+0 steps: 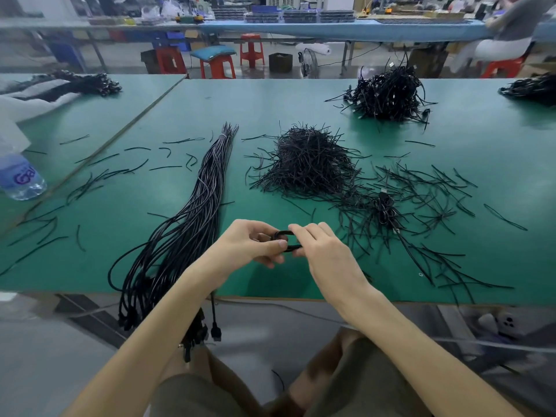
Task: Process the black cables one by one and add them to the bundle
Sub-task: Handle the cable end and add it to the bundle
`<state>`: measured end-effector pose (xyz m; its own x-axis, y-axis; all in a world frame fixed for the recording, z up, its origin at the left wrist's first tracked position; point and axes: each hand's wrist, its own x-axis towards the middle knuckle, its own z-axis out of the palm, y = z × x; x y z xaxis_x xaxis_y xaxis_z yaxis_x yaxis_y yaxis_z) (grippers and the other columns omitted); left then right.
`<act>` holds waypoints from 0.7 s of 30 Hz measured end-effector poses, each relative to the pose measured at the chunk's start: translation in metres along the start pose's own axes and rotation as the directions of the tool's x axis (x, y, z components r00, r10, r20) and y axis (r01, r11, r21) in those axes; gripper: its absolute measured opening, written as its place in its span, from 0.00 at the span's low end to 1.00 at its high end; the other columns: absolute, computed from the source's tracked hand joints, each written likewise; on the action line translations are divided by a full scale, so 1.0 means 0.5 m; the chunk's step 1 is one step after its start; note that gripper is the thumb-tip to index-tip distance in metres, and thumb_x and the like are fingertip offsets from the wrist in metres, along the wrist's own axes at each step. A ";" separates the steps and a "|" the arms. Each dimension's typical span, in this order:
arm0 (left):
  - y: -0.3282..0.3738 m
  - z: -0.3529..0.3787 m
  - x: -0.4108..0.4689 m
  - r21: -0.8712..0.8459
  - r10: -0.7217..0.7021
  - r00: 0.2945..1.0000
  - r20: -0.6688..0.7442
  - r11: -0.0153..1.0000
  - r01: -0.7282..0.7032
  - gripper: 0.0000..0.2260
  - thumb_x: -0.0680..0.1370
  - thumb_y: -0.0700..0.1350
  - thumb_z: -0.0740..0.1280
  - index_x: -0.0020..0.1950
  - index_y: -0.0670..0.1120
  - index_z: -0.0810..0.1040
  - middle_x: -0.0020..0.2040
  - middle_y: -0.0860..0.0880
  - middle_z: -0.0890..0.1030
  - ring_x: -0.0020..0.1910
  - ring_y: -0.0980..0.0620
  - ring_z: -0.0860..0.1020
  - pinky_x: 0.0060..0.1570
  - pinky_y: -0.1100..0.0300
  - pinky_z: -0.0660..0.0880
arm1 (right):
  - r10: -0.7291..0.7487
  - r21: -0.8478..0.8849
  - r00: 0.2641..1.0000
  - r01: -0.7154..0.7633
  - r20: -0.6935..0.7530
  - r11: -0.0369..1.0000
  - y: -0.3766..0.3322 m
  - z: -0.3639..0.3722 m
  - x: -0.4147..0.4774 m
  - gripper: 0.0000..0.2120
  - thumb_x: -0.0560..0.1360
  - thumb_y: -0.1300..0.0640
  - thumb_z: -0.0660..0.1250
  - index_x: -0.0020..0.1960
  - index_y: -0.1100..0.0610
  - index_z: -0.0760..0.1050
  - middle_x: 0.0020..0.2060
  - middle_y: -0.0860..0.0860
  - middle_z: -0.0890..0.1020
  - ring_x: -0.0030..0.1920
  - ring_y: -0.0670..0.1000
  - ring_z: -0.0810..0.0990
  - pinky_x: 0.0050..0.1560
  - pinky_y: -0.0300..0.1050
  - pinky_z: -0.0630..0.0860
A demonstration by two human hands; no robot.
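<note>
A: Workshop floor, long benches and red stools behind. Green counter [301, 100] in front. How far along?

B: Well in, I judge. The bundle [192, 206] of straightened black cables lies left of centre, tied near its far end, plugs hanging over the near edge. A heap of loose twist ties [307, 164] sits mid-counter, likely stripped off.

A: What's left?

B: Plenty. The far pile [388, 91] is tangled. A spare coil [385, 206] lies to the right among scattered ties.

A: Hands?

B: Left hand [252, 245] and right hand [325, 251] both pinch one small coiled cable [285, 242] above the near edge, right of the bundle, not yet added.

A: Containers?

B: Water bottle [21, 179] at the left edge, fill level unreadable. Stacked trays [301, 15] on the far bench, contents unreadable.
</note>
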<state>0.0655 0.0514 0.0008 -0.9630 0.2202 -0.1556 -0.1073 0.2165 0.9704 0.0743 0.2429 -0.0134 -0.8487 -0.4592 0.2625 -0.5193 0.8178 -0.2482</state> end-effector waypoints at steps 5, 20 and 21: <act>-0.005 0.004 0.001 0.010 -0.008 0.999 0.046 1.000 0.008 0.06 0.79 0.37 0.72 0.54 0.36 0.83 0.38 0.42 0.86 0.37 0.49 0.85 0.42 0.61 0.82 | 0.023 -0.109 0.995 -0.013 0.092 0.994 0.004 0.012 -0.008 0.25 0.76 0.69 0.66 0.70 0.55 0.66 0.58 0.49 0.71 0.61 0.50 0.72 0.49 0.44 0.78; 0.005 0.052 0.022 0.863 -0.059 0.983 0.171 0.490 -0.121 0.17 0.88 0.55 0.49 0.45 0.46 0.67 0.42 0.48 0.75 0.39 0.45 0.74 0.42 0.48 0.71 | 0.036 -0.028 0.999 -0.035 0.033 0.999 0.020 0.013 -0.011 0.16 0.75 0.74 0.59 0.55 0.58 0.75 0.50 0.51 0.75 0.53 0.53 0.74 0.47 0.50 0.77; -0.002 0.055 0.023 0.888 -0.033 0.988 0.154 0.442 -0.124 0.18 0.87 0.55 0.49 0.43 0.48 0.64 0.41 0.48 0.74 0.37 0.46 0.72 0.39 0.49 0.68 | 0.032 -0.035 0.999 -0.032 0.023 0.999 0.022 0.017 -0.010 0.16 0.75 0.73 0.60 0.57 0.57 0.75 0.51 0.50 0.75 0.54 0.52 0.75 0.50 0.49 0.77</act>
<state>0.0614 0.0798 -0.0072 -0.9093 0.3569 -0.2140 0.2916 0.9133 0.2842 0.0721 0.2513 -0.0253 -0.8671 -0.4403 0.2330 -0.4884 0.8435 -0.2235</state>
